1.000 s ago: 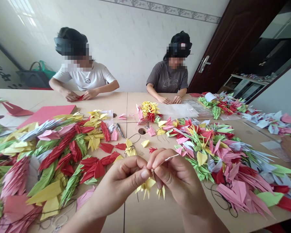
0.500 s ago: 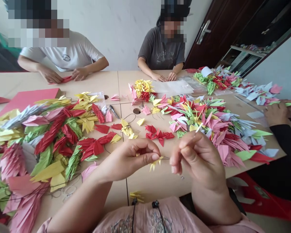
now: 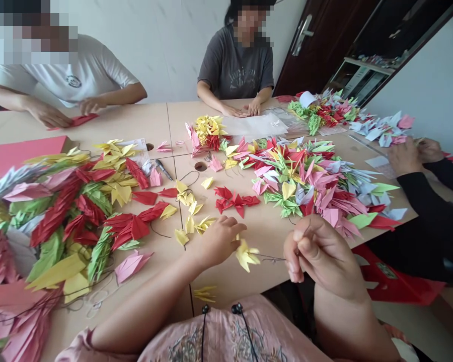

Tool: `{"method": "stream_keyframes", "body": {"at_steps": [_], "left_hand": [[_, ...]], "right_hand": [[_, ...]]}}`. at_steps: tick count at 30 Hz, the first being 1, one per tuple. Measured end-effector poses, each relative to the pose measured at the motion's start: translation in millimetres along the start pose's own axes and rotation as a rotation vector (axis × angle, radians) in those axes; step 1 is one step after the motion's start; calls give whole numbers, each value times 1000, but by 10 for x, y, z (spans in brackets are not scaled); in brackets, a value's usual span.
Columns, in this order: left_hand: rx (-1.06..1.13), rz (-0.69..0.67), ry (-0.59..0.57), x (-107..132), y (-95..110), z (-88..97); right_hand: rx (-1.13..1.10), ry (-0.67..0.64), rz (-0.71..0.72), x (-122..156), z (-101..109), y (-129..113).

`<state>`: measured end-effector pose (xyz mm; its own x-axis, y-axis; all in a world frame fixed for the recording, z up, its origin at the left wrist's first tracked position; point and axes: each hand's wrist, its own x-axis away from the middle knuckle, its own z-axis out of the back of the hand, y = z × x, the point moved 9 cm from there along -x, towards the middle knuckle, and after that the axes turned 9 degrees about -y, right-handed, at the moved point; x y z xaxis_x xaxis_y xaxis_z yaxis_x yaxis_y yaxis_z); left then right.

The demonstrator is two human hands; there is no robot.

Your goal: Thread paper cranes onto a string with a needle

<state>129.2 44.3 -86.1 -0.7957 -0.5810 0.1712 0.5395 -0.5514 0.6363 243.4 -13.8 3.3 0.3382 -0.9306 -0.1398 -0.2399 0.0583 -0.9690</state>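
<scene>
My left hand (image 3: 221, 240) is closed around a yellow paper crane (image 3: 246, 254) just above the table's near edge. A thin dark thread (image 3: 272, 259) runs from that crane to my right hand (image 3: 317, 251), which is pinched shut on the thread's other end, about a hand's width to the right. Whether a needle is still in the right fingers I cannot make out. Small yellow cranes (image 3: 191, 221) lie on the table just left of my left hand, and a row of red cranes (image 3: 234, 200) lies just beyond it.
Big heaps of coloured folded cranes lie left (image 3: 60, 211) and right (image 3: 317, 181). Two people sit at the far side folding paper (image 3: 75, 119). A third person's dark sleeve (image 3: 430, 201) reaches in from the right. A pen (image 3: 162, 169) and a red sheet (image 3: 18, 153) are on the table (image 3: 256, 281).
My hands have moved apart, and the thread now stretches between them. The yellow crane slid along with the left hand. The view has tilted further down.
</scene>
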Motion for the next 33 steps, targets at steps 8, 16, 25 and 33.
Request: {"method": "stream_keyframes", "body": {"at_steps": [8,16,25,33], "left_hand": [[-28,55,33,-19,-59,-62],[372,91,386,222,-330,684],[520,213,507,815,-646,1013],[164,543,231,1124,-998,452]], "right_hand": [[82,-116,-5,-77,-160,83],[126,-23,-8,-118,-32,52],[220,390,27,-125,698,359],[324,731,203,159,1229,769]]}}
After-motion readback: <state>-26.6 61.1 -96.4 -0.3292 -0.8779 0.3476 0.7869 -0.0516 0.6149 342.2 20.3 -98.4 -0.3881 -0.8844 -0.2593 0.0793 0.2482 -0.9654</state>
